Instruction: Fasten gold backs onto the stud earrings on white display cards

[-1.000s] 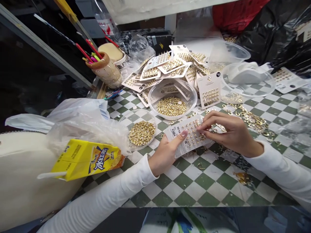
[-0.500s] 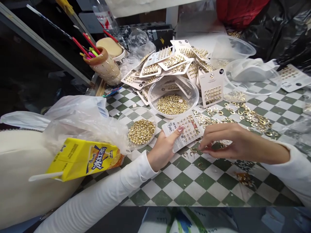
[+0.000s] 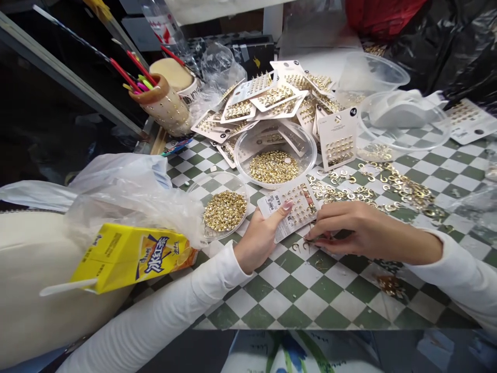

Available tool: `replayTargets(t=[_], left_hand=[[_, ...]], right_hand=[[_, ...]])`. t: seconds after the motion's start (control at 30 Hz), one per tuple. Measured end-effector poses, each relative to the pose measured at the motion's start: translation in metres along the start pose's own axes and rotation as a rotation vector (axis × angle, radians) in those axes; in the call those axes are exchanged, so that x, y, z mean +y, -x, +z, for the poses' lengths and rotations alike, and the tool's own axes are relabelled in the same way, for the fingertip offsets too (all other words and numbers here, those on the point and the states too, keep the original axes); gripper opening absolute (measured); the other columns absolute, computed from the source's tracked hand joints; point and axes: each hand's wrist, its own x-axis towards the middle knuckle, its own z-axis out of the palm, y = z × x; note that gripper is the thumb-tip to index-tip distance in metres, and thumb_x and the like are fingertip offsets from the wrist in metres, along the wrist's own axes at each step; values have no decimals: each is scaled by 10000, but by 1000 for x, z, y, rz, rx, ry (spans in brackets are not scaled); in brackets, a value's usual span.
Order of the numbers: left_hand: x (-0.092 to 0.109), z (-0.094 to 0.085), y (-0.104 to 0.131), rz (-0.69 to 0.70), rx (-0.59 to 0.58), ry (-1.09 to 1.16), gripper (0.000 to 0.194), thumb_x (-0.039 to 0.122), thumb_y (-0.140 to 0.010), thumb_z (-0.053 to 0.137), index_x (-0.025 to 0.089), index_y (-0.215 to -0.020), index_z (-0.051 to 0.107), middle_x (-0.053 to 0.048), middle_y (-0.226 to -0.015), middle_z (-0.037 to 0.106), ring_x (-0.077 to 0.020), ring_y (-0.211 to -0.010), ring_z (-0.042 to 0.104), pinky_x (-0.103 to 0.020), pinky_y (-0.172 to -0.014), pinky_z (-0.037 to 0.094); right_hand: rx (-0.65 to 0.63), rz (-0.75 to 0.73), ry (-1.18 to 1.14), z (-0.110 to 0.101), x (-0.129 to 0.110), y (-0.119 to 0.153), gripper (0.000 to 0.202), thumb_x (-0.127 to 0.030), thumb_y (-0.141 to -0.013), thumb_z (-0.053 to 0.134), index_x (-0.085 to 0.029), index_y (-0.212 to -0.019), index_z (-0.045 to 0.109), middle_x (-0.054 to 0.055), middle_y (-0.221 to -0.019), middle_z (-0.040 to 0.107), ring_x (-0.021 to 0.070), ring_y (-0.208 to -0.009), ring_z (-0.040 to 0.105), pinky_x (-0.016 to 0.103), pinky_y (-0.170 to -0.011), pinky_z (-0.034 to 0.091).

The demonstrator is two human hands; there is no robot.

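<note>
My left hand (image 3: 259, 235) is closed on an earring card (image 3: 293, 208), thumb on top, with its back and price label facing up and rows of small gold backs showing. My right hand (image 3: 341, 230) has its thumb and index finger together just past the card's lower right edge. Its fingertips meet beside a small gold open hoop (image 3: 306, 245); what they hold, if anything, is too small to make out. Another gold hoop (image 3: 296, 247) lies on the checked table just left of it.
A clear bowl (image 3: 274, 167) and a clear lid (image 3: 225, 211) hold small gold pieces. Loose hoops (image 3: 411, 189) spread to the right. Filled cards (image 3: 337, 139) pile up behind. A yellow drink carton (image 3: 132, 256) and plastic bag (image 3: 128, 191) lie left; an empty tub (image 3: 404, 140) stands right.
My right hand has moved left, so its fingertips have come to the hoop beside the card. My left hand still holds the card in nearly the same place.
</note>
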Motion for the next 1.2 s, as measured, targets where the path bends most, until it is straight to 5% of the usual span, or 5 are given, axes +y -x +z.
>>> replayTargets(t=[0.23, 0.47, 0.77, 0.93, 1.2], left_hand=[[-1, -2, -1, 13, 4, -21, 629, 291, -858, 812, 178, -1441, 606, -153, -1345, 727, -348, -1367, 611, -545, -1213, 439], [2, 0, 1, -31, 27, -11, 634, 240, -868, 793, 192, -1464, 581, -151, -1337, 732, -347, -1357, 622, -565, -1223, 432], [4, -1, 1, -38, 23, -50, 603, 163, -883, 744, 208, -1461, 580, -112, -1366, 724, -325, -1398, 591, -554, -1262, 389], [4, -1, 2, -20, 36, -62, 593, 165, -884, 747, 218, -1454, 591, -96, -1366, 726, -315, -1411, 579, -534, -1271, 380], [5, 1, 2, -46, 42, -37, 592, 228, -911, 742, 196, -1477, 571, -128, -1328, 742, -333, -1359, 624, -543, -1227, 440]], right_hand=[[-17, 122, 5, -19, 6, 9, 123, -194, -936, 695, -246, -1008, 781, 25, -894, 741, 124, -721, 666, 260, -624, 494], [-283, 212, -182, -23, 1, 10, 146, -139, -875, 732, -255, -956, 769, -23, -828, 740, 99, -697, 678, 221, -626, 526], [-166, 215, -164, -32, 7, 16, 135, -293, -971, 683, -224, -1052, 766, 18, -875, 745, 106, -694, 652, 250, -616, 527], [139, 164, -4, -39, 7, 25, 110, -260, -987, 661, -191, -1021, 740, 29, -874, 767, 117, -715, 686, 256, -629, 551], [361, 446, 376, -37, 24, 27, 191, -321, -1030, 479, -193, -976, 610, -1, -674, 596, 111, -475, 461, 296, -501, 348]])
